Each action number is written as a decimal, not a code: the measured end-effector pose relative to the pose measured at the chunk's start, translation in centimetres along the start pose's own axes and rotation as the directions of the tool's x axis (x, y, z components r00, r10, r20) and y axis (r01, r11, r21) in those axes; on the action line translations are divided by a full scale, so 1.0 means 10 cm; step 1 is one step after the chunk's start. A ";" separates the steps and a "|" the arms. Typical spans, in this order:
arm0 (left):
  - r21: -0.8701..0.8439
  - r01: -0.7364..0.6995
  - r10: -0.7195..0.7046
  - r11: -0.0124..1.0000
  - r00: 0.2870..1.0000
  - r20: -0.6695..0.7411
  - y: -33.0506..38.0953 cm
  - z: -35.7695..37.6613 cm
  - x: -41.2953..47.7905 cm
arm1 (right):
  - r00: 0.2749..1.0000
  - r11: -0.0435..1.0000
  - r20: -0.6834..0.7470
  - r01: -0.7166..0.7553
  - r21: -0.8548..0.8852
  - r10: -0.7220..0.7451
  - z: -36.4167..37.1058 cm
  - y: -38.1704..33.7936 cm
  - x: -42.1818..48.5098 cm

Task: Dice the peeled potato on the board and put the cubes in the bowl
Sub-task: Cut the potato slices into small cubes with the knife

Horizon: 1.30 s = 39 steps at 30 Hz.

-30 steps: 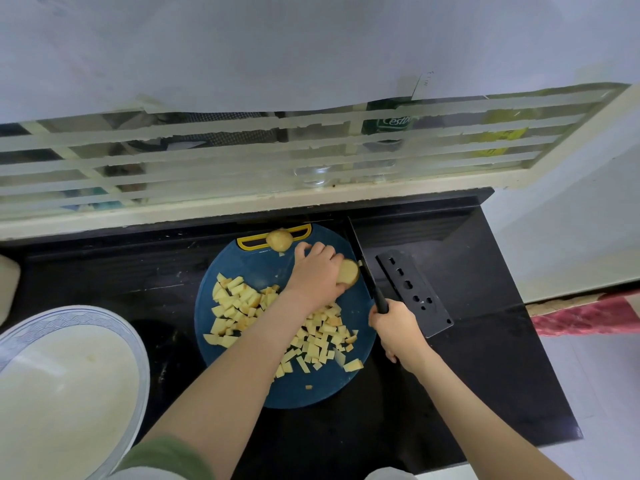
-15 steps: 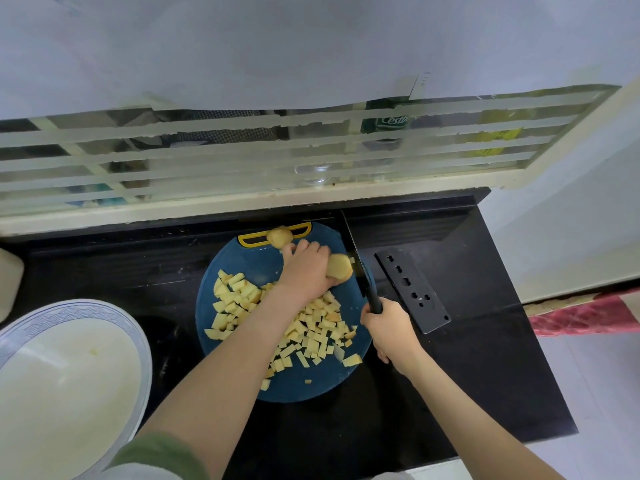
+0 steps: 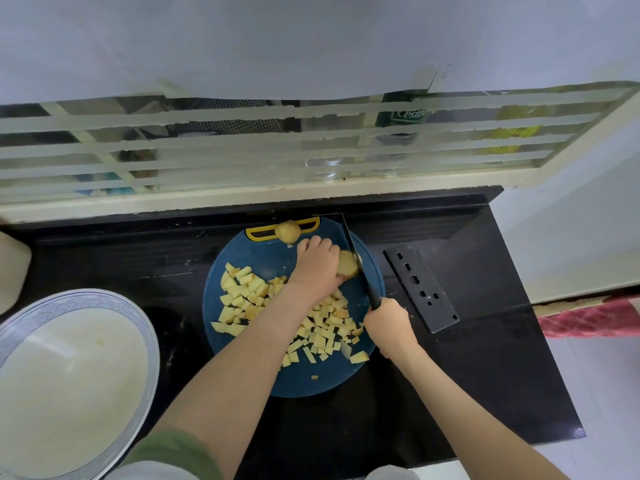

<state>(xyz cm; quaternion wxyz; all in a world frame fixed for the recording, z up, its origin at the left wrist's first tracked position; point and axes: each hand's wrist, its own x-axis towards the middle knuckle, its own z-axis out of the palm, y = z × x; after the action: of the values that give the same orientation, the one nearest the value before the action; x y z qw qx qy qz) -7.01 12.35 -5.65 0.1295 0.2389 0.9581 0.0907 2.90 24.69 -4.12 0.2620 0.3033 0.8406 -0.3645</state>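
On the black countertop (image 3: 485, 358), below a barred window (image 3: 277, 147), a round blue cutting board (image 3: 270, 251) lies with its yellow handle slot (image 3: 258, 234) on the far side. The left hand (image 3: 317, 268) rests on the far right part of the board, palm down and fingers curled over a peeled potato piece (image 3: 347, 264), pressing it against the board surface. Only the right end of that piece shows past the fingers. The right hand (image 3: 389, 323) is closed around the handle of a black knife (image 3: 370, 292) at the right edge of the board. The blade runs away from the person, its tip reaching past the far rim of the board, and its edge meets the exposed end of the potato piece. Potato cubes (image 3: 322, 327) lie across the middle and near part of the board in two loose groups, one left of the left forearm and one between the forearm and the right hand. A second small peeled potato (image 3: 288, 231) sits on the handle slot, just beyond the left hand. The white bowl (image 3: 79, 301), with a patterned grey rim, stands on the countertop to the left of the board, apart from it. A flat black perforated strip (image 3: 420, 289) lies on the countertop just right of the board. A green sleeve (image 3: 180, 452) covers the left upper arm.
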 end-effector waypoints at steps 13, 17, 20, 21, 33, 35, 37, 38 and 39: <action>0.016 0.097 -0.097 0.995 0.995 0.008 0.04 -0.07 -0.04 | 0.995 0.985 -0.057 0.086 0.150 -0.079 -0.07 0.01 -0.17; 0.005 0.144 -0.144 0.990 0.990 -0.006 0.06 -0.06 -0.06 | 0.995 0.990 -0.049 0.097 0.103 -0.092 -0.07 0.02 -0.19; -0.018 0.119 -0.119 0.993 0.993 -0.020 0.04 -0.06 -0.07 | 0.997 0.996 -0.022 0.076 0.051 -0.075 -0.07 0.02 -0.18; -0.020 0.109 -0.110 0.994 0.994 -0.024 0.03 -0.06 -0.07 | 0.997 0.997 -0.019 0.069 0.032 -0.069 -0.07 0.01 -0.17; -0.011 0.093 -0.093 0.996 0.996 -0.012 0.02 -0.04 -0.07 | 0.998 0.997 -0.027 0.053 0.054 -0.052 -0.04 -0.08 -0.02; -0.010 0.107 -0.107 0.994 0.994 -0.002 0.04 -0.05 -0.06 | 0.997 0.993 -0.054 0.058 0.104 -0.053 -0.04 -0.07 -0.07; -0.015 0.122 -0.122 0.992 0.992 0.002 0.04 -0.05 -0.06 | 0.995 0.991 -0.066 0.079 0.112 -0.072 -0.04 -0.07 -0.10; -0.015 0.131 -0.131 0.991 0.991 0.005 0.04 -0.05 -0.06 | 0.994 0.991 -0.064 0.094 0.099 -0.088 -0.05 -0.07 -0.12; -0.015 0.138 -0.138 0.990 0.990 0.010 0.05 -0.06 -0.06 | 0.993 0.990 -0.059 0.108 0.085 -0.103 -0.06 -0.07 -0.13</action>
<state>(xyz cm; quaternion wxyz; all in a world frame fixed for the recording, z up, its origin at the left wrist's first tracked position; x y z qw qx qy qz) -6.44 12.38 -4.89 0.1416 0.1716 0.9710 0.0881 3.20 24.36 -2.59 0.2055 0.2795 0.8454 -0.4061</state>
